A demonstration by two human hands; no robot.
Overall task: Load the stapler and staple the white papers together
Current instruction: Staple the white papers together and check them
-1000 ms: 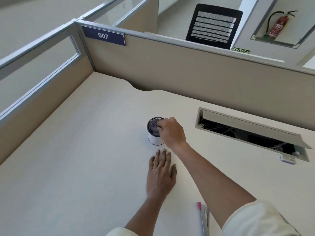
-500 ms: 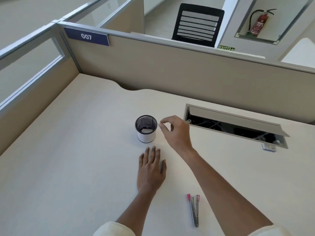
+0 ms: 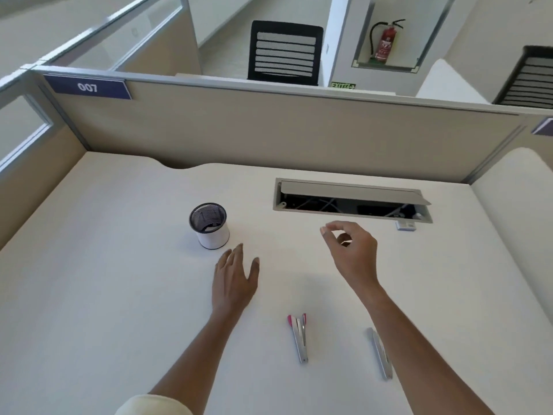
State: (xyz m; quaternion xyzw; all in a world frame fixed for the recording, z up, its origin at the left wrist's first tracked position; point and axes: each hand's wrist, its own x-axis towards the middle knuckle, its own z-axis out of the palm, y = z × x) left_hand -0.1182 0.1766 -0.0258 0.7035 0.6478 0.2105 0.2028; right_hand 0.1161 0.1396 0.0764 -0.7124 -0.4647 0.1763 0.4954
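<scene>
My left grip (image 3: 235, 280) lies flat on the surface (image 3: 104, 265), fingers straight and pointing away from me, just short of the mesh cup (image 3: 209, 226). My right grip (image 3: 354, 253) hangs above the surface near the cable hatch (image 3: 353, 199), thumb and forefinger curled close together; I cannot tell whether anything sits between them. The stapler (image 3: 299, 336) lies between my forearms, untouched, its long axis running toward and away from me, pink end farthest, tilted slightly left. A metal strip (image 3: 380, 353) lies roughly parallel, just beside my right forearm.
</scene>
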